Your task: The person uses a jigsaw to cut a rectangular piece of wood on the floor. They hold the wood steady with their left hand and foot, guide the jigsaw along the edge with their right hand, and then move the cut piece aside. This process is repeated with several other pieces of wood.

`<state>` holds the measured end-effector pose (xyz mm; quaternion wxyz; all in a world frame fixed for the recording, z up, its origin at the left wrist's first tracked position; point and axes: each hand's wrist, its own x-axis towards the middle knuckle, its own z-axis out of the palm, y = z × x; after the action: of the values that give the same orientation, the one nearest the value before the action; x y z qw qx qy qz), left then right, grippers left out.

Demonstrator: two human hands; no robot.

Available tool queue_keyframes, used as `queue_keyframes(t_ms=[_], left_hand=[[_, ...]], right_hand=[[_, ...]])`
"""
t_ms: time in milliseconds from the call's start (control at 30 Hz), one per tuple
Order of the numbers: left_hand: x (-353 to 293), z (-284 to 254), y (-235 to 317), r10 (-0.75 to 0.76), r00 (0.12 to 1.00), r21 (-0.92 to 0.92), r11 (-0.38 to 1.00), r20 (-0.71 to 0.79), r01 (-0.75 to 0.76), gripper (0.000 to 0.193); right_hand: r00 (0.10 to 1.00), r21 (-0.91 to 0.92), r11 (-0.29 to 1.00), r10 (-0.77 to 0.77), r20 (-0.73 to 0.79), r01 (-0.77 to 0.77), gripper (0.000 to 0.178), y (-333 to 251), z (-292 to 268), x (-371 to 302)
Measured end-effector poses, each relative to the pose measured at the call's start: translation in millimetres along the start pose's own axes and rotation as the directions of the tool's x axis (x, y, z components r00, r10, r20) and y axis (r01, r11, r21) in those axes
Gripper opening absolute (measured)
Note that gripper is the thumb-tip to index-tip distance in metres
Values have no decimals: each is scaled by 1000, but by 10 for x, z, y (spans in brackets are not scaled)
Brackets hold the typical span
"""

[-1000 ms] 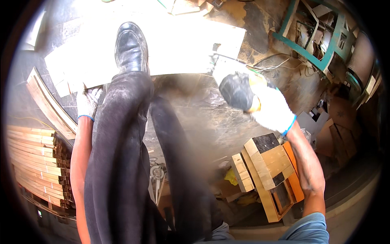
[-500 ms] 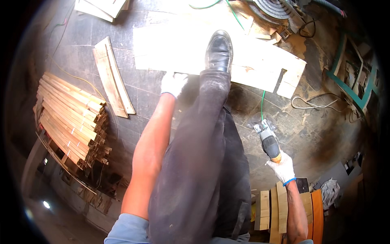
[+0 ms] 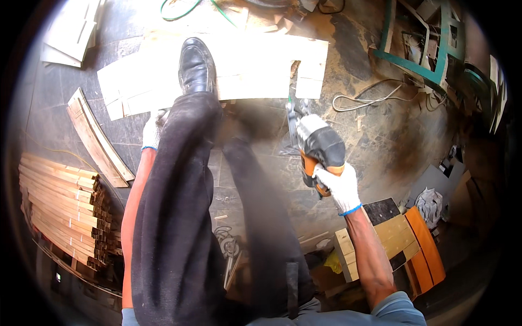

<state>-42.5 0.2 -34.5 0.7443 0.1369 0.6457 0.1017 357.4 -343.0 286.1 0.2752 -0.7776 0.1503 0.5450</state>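
Note:
A long pale wooden board (image 3: pixel 250 81) lies raised across the upper middle, with my black shoe (image 3: pixel 197 68) planted on it. My left hand (image 3: pixel 154 130), in a white glove, grips the board's near edge left of my shoe; my leg partly covers it. In my gloved right hand (image 3: pixel 342 187) is a jigsaw (image 3: pixel 321 144), coloured grey, black and orange, its fingers closed around the handle. The tool's front end is close to the board's near edge, just below a narrow notch (image 3: pixel 294 73). Whether the blade touches the wood cannot be made out.
Bundled wooden strips (image 3: pixel 60 212) are stacked at left, near two loose planks (image 3: pixel 100 136). A teal metal frame (image 3: pixel 413 62) stands at the upper right, and a pale cable (image 3: pixel 364 103) curls over the dusty floor. Wood blocks and an orange panel (image 3: pixel 426 255) lie by my right forearm.
My view has swung to the right. My right hand has brought the jigsaw up from lower right to the board's near edge by the notch. My left hand remains at the board's edge.

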Motion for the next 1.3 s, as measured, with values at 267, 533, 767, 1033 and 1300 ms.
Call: queue_keyframes(t_ms=[267, 533, 767, 1033, 1300], left_hand=[[-727, 444, 374, -23, 991, 293, 954, -131, 61, 51], [-730, -64, 736, 472, 855, 948, 112, 214, -299, 42], [-630, 1680, 1194, 529, 574, 777, -489, 625, -396, 48], [2, 3237, 986, 227, 521, 563, -452, 823, -691, 53], [167, 3991, 730, -115, 699, 650, -286, 706, -704, 52]], right_hand=[[993, 211, 972, -94, -74, 108, 22, 121, 40, 116], [1000, 26, 1000, -16, -24, 17, 27, 503, 80, 53], [996, -63, 995, 77, -44, -80, 17, 1141, 33, -47], [962, 71, 975, 219, -161, -210, 23, 1357, 513, -499], [933, 254, 931, 312, -178, -263, 25, 1469, 645, -544]])
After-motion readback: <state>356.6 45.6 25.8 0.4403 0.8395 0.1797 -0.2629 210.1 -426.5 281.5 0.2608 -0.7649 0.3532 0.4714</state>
